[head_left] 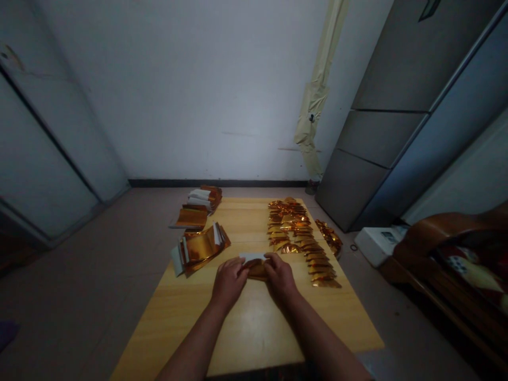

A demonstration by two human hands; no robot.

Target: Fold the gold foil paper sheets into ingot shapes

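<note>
Your left hand (229, 283) and right hand (280, 276) both grip a gold foil packet (257, 271) at mid-table, its long axis running side to side between them, neither hand clearly nearer. A white paper edge (252, 257) shows along its far side. A row of gold packets (301, 238) lies beyond your right hand, toward the table's (254, 328) right edge.

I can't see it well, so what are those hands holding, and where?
The left hand and right hand hold a gold foil packet by its two side edges, with its white end showing.
</note>
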